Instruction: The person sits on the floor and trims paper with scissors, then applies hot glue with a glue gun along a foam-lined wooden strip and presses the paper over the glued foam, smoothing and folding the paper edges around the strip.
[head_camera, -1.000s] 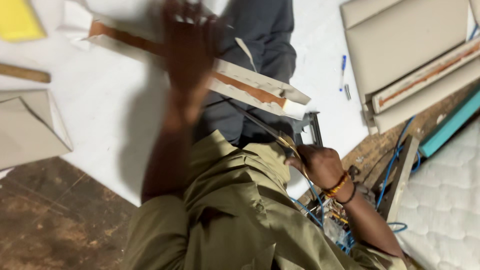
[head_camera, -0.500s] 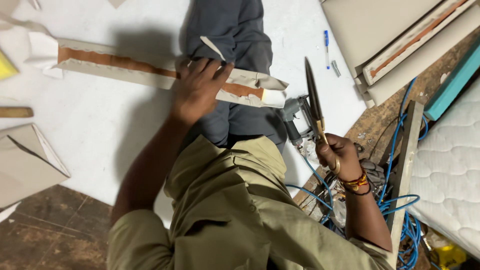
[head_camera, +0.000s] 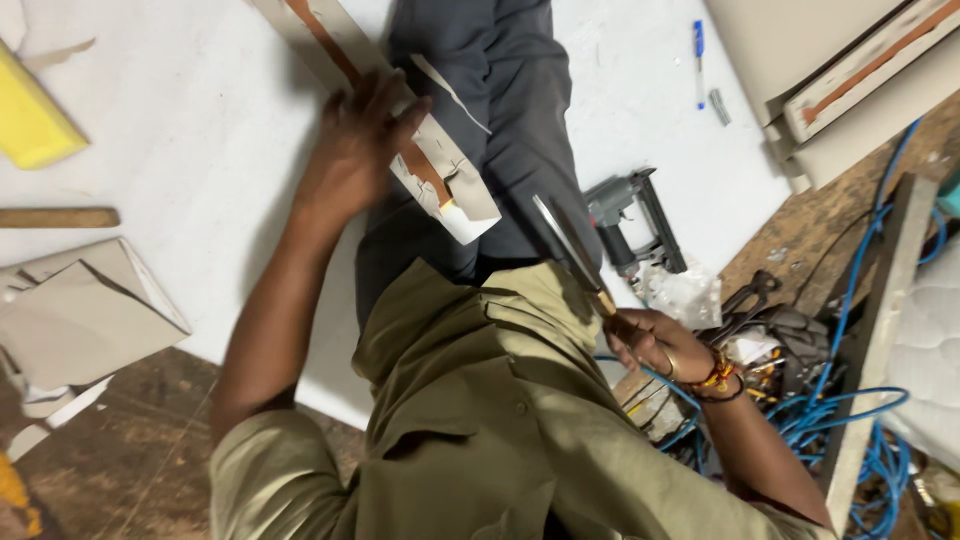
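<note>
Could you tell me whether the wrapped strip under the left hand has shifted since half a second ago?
Yes. The wrapped strip now lies steeply diagonal across the grey trouser leg instead of nearly crosswise, left hand on it.

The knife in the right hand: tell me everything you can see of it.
The knife has a long, narrow, dark grey blade that looks like metal and tapers toward the tip, with a pale wooden-looking handle mostly hidden in the fist. The right hand grips that handle. The blade points up and to the left in the picture, held in the air over the grey trouser leg, touching nothing else. Its tip lies near the torn end of the wrapped strip.
</note>
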